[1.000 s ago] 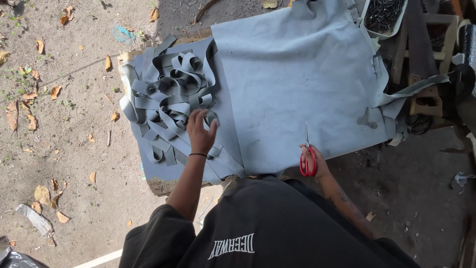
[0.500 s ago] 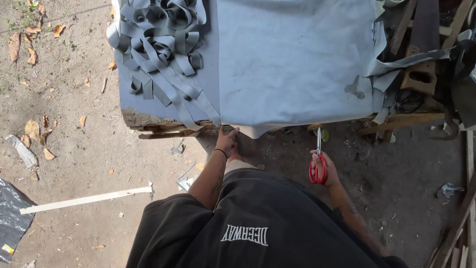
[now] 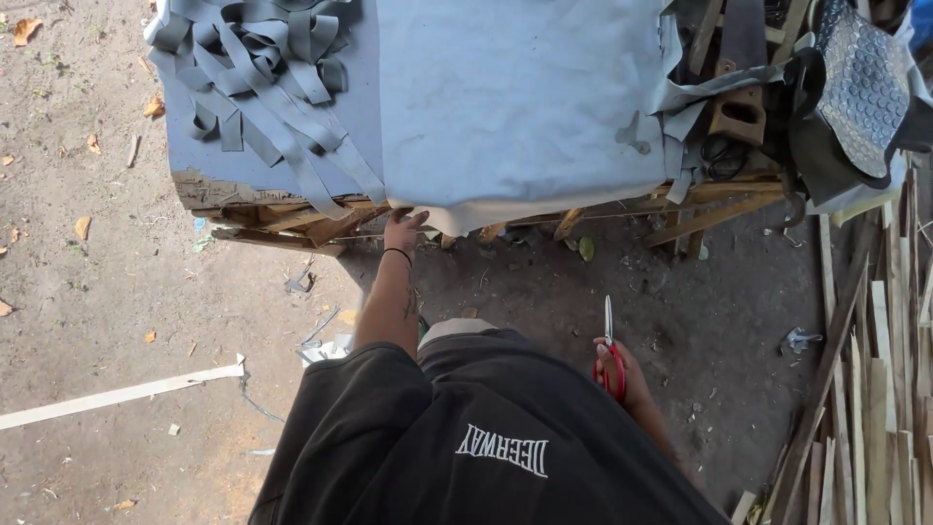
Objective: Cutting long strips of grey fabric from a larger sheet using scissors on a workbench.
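- The left hand [image 3: 402,230] has left the pile of cut grey strips [image 3: 264,73] where it rested 1 second ago; it now reaches the near edge of the counter [image 3: 282,219], fingers curled at the hem of the large grey sheet [image 3: 515,97], touching or pinching it; I cannot tell which.
- The right hand [image 3: 622,374] has dropped away from the sheet and hangs low beside the hip, its grip clenched on the red-handled scissors [image 3: 610,355], blades pointing up and closed.
- The person has stepped back, so the whole counter edge and its wooden slats show.
- Judging by this, cutting is paused and the sheet's edge is being handled rather than the strips.
- The sheet lies flat across the counter, overhanging the near edge, strips heaped on its left part.
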